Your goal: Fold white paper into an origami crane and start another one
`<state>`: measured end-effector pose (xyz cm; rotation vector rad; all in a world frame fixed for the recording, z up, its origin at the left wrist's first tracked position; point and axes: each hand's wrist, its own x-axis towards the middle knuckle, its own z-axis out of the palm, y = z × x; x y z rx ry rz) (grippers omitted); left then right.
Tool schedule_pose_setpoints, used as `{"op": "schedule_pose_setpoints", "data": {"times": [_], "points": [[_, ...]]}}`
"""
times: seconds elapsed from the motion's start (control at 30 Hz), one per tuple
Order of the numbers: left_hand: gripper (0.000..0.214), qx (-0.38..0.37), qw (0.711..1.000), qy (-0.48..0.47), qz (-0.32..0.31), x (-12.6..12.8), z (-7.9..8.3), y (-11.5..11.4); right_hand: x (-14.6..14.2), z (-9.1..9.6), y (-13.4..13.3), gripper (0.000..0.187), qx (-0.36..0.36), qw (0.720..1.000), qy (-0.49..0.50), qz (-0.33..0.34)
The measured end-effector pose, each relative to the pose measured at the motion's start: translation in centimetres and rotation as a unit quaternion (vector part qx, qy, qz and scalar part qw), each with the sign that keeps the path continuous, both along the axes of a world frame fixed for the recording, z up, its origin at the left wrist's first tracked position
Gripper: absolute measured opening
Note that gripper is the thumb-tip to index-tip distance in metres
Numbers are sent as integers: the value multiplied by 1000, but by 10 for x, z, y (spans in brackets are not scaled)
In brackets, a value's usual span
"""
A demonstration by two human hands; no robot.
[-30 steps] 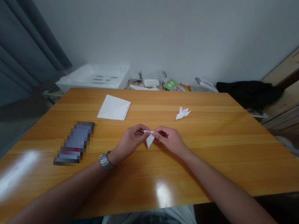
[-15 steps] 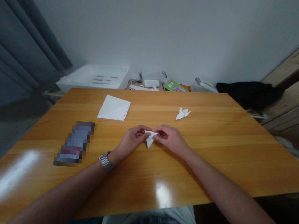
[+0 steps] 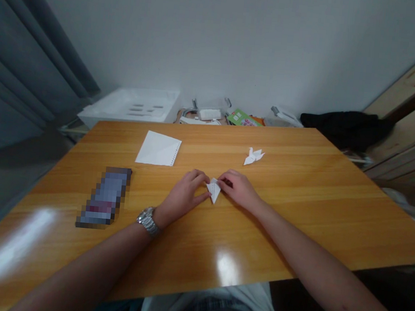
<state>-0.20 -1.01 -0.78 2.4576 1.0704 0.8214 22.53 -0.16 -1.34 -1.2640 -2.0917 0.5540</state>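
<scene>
A small piece of folded white paper (image 3: 214,191) is between my two hands over the middle of the table, one point facing me. My left hand (image 3: 186,193), with a metal watch (image 3: 148,220) at its wrist, has its thumb and fingertips on the paper's left side. On the right side, the fingers of my right hand (image 3: 240,190) pinch the paper's edge. A finished white paper crane (image 3: 254,156) sits farther back on the right. Toward the back left lies a flat white sheet (image 3: 158,149) with a perforated edge.
A blurred-out phone (image 3: 105,197) lies on the left of the wooden table (image 3: 299,183). Beyond the back edge are a white tray-like box (image 3: 132,105), a green booklet (image 3: 243,118) and other clutter. Black cloth (image 3: 344,131) lies at the right rear.
The folded paper has turned and moved slightly right, and its shape now looks narrower, like a kite. The left thumb has slid down from its top to its lower left edge.
</scene>
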Motion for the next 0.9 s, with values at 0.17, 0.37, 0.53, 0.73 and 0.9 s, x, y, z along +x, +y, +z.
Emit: {"op": "schedule_pose_setpoints", "data": {"times": [0.17, 0.37, 0.53, 0.73, 0.9], "points": [[29, 56, 994, 84, -41, 0, -2, -2, -2, -2, 0, 13, 3, 1000, 1, -10], [32, 89, 985, 142, -51, 0, 0, -4, -4, -3, 0, 5, 2, 999, 35, -23], [36, 78, 985, 138, -70, 1, -2, -3, -5, -7, 3, 7, 3, 999, 27, -24], [36, 59, 986, 141, -69, -2, -6, 1, 1, -5, 3, 5, -4, 1000, 18, 3], [35, 56, 986, 153, -46, -5, -3, 3, 10, -7, 3, 20, 7, 998, -1, 68]]}}
